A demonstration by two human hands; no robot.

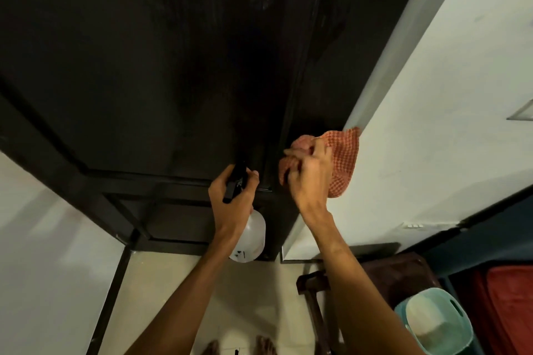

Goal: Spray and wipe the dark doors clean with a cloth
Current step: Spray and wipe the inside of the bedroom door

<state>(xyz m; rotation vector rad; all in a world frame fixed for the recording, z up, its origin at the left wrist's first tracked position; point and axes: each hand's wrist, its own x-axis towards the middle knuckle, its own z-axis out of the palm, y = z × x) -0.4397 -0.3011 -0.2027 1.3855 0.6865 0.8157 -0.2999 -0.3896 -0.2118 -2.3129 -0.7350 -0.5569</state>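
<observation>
Left hand [230, 202] grips the spray bottle [251, 239], right hand [310, 179] bunches the cloth [344, 158]; I'd flatten it on the door [173, 66] first.

On my feed: two bare arms, uncovered from the hands down to the frame's bottom edge. Left hand [230, 196] and right hand [310, 179] are bare too, with knuckles and tendons standing out on the back of the right one. Left forearm [184, 291] is lean and smooth. Right forearm [354, 277] is lean, with a faint tendon line running from the wrist. At the bottom edge I get a bare left foot [212, 348] and bare right foot [266, 345], toes only, blurred.
</observation>
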